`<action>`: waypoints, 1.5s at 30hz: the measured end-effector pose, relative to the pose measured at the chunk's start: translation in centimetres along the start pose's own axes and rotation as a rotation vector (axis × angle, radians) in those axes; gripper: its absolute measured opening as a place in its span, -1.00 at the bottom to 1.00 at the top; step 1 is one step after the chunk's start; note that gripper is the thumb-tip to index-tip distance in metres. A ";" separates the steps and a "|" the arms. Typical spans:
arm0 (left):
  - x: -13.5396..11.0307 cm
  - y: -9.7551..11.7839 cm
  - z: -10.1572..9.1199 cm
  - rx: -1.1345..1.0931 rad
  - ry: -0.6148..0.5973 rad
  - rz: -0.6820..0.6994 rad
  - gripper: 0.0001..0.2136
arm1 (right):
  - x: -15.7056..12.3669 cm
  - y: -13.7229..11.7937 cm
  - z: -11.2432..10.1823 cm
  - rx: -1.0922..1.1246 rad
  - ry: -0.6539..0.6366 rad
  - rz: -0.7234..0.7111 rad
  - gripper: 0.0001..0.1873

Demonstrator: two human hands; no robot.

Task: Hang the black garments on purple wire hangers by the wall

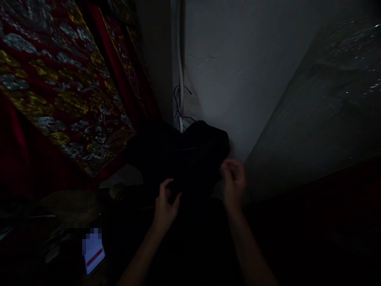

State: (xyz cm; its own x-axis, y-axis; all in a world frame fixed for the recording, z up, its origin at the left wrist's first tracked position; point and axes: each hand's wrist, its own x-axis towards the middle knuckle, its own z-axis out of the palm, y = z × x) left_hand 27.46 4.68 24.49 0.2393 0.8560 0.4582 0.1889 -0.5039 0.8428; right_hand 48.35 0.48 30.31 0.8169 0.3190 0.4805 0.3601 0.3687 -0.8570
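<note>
A black garment (184,159) that looks like a short-sleeved top hangs on a thin dark-blue hanger (177,113) in front of the wall corner. Before its lower front, my left hand (166,204) has its thumb and fingers curved apart; whether the fingertips touch the cloth is lost in the dark. Beside the garment's right edge, just under the sleeve, my right hand (234,178) is closed with its fingers curled together, slightly blurred. What it pinches, if anything, cannot be made out.
A red cloth with gold and silver patterns (68,87) hangs at left. A lit phone (94,256) lies lower left near dim clutter. A pale cable (180,59) runs down the grey wall (238,59). Shiny clear plastic sheeting (336,87) covers the right side.
</note>
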 end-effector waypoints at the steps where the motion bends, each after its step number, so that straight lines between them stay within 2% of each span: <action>1: -0.5 0.2 0.6 -0.077 0.040 -0.045 -0.47 | -2.7 0.2 0.0 0.011 -0.158 0.115 -0.71; 3: -1.4 0.5 1.6 -0.193 0.086 -0.116 -0.32 | -7.4 0.6 0.2 0.037 -0.537 0.314 -0.67; 5: -2.3 0.7 2.1 -0.249 0.104 -0.177 -0.26 | -10.3 1.0 0.6 -0.002 -0.674 0.362 -0.69; 8: -3.0 0.4 2.0 -0.249 0.090 -0.220 -0.25 | -11.0 1.2 1.1 -0.104 -0.758 0.304 -0.73; 9: -3.1 0.2 1.9 -0.232 0.083 -0.208 -0.31 | -10.7 1.2 1.1 -0.129 -0.786 0.282 -0.72; 13: -3.1 -0.8 1.4 -0.108 0.074 -0.097 -0.78 | -9.7 0.8 1.1 -0.178 -0.839 0.255 -0.75; 16: -3.1 -0.8 1.4 -0.035 0.106 -0.011 -0.81 | -9.8 0.5 0.9 -0.205 -0.891 0.285 -0.76; 21: -3.1 0.1 1.5 -0.051 0.121 0.041 -0.82 | -9.7 0.4 0.7 -0.129 -0.842 0.313 -0.85; 27: -3.1 -0.1 1.4 -0.004 0.083 -0.039 -0.90 | -9.1 0.5 0.2 -0.144 -0.865 0.318 -0.82; 30: -3.2 -0.2 1.3 0.001 0.036 -0.042 -0.90 | -8.7 0.0 0.0 -0.074 -0.887 0.432 -0.77; 34: -3.2 -0.1 1.3 0.013 0.047 -0.027 -0.91 | -8.6 -0.4 0.2 0.085 -0.918 0.681 -0.65; 39: -2.9 -0.2 1.4 0.020 0.020 -0.025 -0.92 | -8.5 -0.5 1.5 0.230 -0.748 0.901 -0.66; 42: -2.5 -0.7 1.2 0.052 -0.024 -0.029 -0.92 | -6.4 -1.7 3.0 0.324 -0.682 0.898 -0.69; 45: -2.3 -1.5 1.1 0.101 -0.062 -0.052 -0.90 | -2.4 -4.1 5.2 0.398 -0.649 0.776 -0.71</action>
State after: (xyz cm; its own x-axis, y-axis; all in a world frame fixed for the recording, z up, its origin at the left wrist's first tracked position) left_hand 27.66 3.31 21.90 0.2849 0.8739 0.3939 0.2962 -0.4711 0.8309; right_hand 42.55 2.78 33.60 0.3230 0.9446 -0.0586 -0.4191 0.0873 -0.9037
